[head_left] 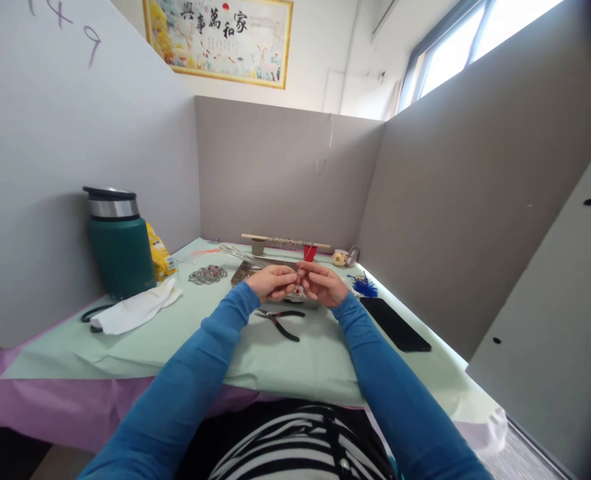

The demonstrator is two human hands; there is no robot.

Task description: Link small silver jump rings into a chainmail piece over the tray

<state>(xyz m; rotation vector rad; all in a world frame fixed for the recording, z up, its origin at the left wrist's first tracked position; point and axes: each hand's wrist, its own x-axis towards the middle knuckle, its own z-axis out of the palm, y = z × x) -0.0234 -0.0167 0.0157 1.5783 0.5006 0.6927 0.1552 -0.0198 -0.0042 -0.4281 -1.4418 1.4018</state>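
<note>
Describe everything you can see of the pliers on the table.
The pliers have a metallic-looking head, black handles that look like plastic or rubber, and touches of red near the pivot. They lie on the pale green sheet, handles spread apart, head pointing left. Neither the left hand nor the right hand holds them. Fine tip detail is too small to tell.

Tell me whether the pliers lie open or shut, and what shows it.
Open: the pliers lie with their two black handles spread well apart.

Two hands (275,283) (326,285); one pair of pliers (279,321); apparently two small cups (258,247) (310,253).
</note>
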